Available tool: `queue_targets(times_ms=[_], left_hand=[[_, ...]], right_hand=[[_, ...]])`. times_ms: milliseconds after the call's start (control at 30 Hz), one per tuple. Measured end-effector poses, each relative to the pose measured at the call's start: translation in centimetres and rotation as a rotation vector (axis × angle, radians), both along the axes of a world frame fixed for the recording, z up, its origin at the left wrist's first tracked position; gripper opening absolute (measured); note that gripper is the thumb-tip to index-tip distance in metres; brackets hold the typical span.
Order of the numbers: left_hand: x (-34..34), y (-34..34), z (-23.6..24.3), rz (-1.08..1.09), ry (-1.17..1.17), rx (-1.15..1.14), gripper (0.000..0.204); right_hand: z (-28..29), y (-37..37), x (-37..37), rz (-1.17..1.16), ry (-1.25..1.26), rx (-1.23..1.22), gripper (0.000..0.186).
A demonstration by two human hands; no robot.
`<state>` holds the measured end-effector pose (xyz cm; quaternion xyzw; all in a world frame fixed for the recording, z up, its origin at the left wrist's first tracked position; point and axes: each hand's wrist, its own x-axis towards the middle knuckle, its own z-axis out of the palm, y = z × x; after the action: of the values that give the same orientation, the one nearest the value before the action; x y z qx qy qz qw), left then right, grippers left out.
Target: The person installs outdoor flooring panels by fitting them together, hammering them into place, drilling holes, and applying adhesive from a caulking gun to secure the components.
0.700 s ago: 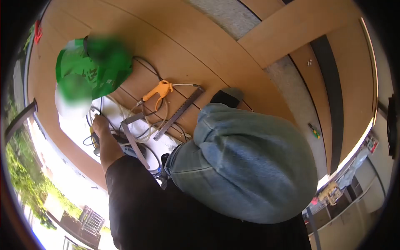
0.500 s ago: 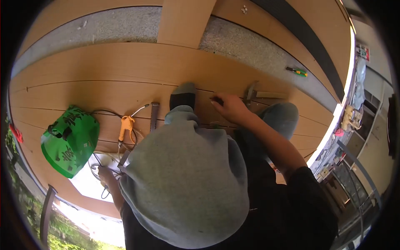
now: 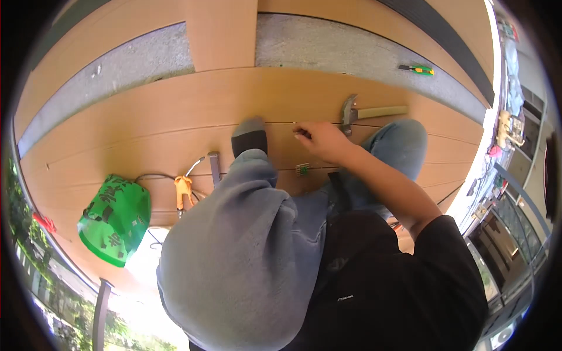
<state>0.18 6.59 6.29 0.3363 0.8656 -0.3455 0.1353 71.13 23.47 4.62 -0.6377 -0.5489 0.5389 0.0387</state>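
My right hand (image 3: 321, 141) hovers just over the brown floor planks (image 3: 193, 96), right of my socked foot. Its fingers are curled together, and a tiny speck shows at the fingertips, too small to name. A claw hammer (image 3: 377, 112) with a pale wooden handle lies on the planks beyond that hand, close to my bent right knee. Between my legs rests a small green piece with light stripes (image 3: 302, 169). My left hand is hidden behind my raised left leg.
A green utility knife (image 3: 420, 70) lies on the grey concrete strip (image 3: 316, 50). To the left are an orange air blow gun (image 3: 183, 188) with a hose, a dark bar-like handle (image 3: 215, 167) and a green printed bag-like thing (image 3: 116, 213). A plank crosses the strip.
My left leg has shifted, and my left hand, seen earlier by the cables at lower left, is now out of sight. The right hand stays low over the planks, fingers curled. The view has turned slightly.
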Motion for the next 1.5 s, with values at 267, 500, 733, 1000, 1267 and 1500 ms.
queue_targets(times_ms=[267, 500, 733, 1000, 1267, 1500], left_hand=[[20.5, 17.0, 7.9, 0.021, -0.731, 0.434, 0.04], [39.8, 29.8, 5.2, 0.243, -1.967, 0.571, 0.036], [44.4, 32.9, 4.8, 0.188, -2.046, 0.433, 0.035], [46.3, 33.2, 2.9, 0.272, -2.058, 0.335, 0.039], [49.4, 32.9, 1.2, -0.568, -1.648, 0.474, 0.044], [50.9, 33.8, -6.1, 0.042, -1.918, 0.169, 0.031]], right_hand=[[1.3, 2.1, -2.8, -0.307, 0.37, -0.073, 0.026], [8.2, 9.1, -8.7, -0.442, 0.955, 0.054, 0.03], [7.8, 9.8, -5.7, -0.61, 0.892, 0.093, 0.031], [5.2, 9.8, -3.4, -0.695, 0.868, -0.042, 0.027], [2.4, 9.9, -2.7, -0.744, 0.686, 0.024, 0.041], [-2.9, 10.1, 1.2, -0.53, 0.354, 0.267, 0.038]])
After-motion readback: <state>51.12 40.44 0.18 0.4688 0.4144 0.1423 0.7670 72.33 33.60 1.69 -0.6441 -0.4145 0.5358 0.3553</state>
